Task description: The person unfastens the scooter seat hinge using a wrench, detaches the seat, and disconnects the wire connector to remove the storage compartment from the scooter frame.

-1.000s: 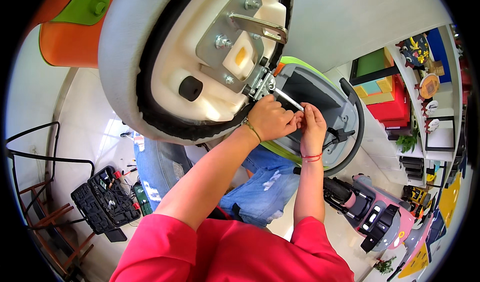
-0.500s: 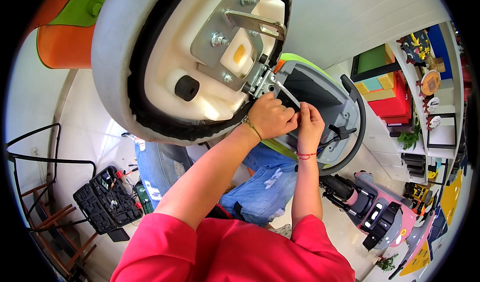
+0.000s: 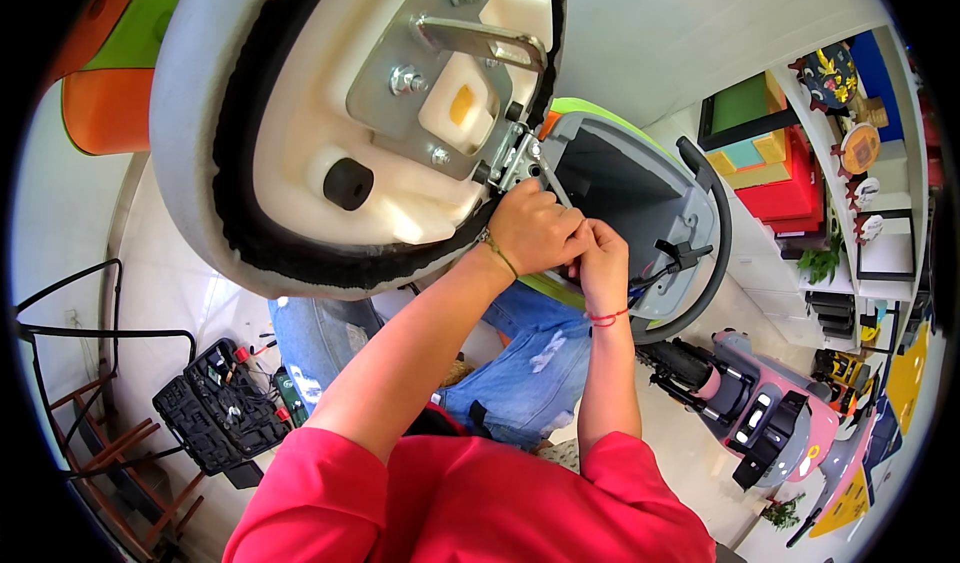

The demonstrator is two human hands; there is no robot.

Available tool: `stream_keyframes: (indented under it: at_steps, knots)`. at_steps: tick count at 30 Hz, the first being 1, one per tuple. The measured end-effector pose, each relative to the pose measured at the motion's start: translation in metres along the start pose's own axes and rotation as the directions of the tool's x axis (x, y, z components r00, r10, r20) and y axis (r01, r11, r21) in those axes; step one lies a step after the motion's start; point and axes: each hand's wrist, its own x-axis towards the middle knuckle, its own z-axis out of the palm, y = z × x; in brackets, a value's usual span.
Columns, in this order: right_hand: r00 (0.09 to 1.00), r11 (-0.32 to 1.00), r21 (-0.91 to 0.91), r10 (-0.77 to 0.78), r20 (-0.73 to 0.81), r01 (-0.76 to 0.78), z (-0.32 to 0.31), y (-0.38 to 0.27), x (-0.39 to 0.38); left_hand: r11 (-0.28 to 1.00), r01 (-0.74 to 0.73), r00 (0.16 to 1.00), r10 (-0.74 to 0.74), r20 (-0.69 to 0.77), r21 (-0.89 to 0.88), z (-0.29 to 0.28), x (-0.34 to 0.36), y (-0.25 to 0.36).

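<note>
As the right hand (image 3: pixel 606 268) pinches a silver metal rod (image 3: pixel 556 186), the left hand's (image 3: pixel 537 227) grip is hidden. Beyond, silver hinge (image 3: pixel 519 161) work seems unfinished.

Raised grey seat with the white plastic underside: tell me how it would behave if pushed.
The raised grey seat would probably swing rather than slide, given the silver metal hinge at its edge. The bolted grey metal plate suggests some weight. The seat's white moulded underside looks stiff, likely flexing little.

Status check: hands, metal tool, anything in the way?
Left hand curled by the hinge, grip hidden. Right hand pinching near end of metal tool. Hands cover that end; raised seat beside them.
</note>
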Motion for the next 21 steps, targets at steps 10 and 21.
stream_keyframes:
  at_steps: [10,21]
  knots:
    - [0.967,0.972,0.156,-0.138,-0.216,0.173,-0.003,-0.046,0.084,1.0,0.018,1.0,-0.018,-0.02,0.018,-0.002,0.003,-0.001]
    - [0.868,0.597,-0.658,-0.461,0.186,0.459,0.053,-0.119,0.165,0.999,0.011,1.0,-0.012,0.02,0.05,0.002,0.004,0.002]
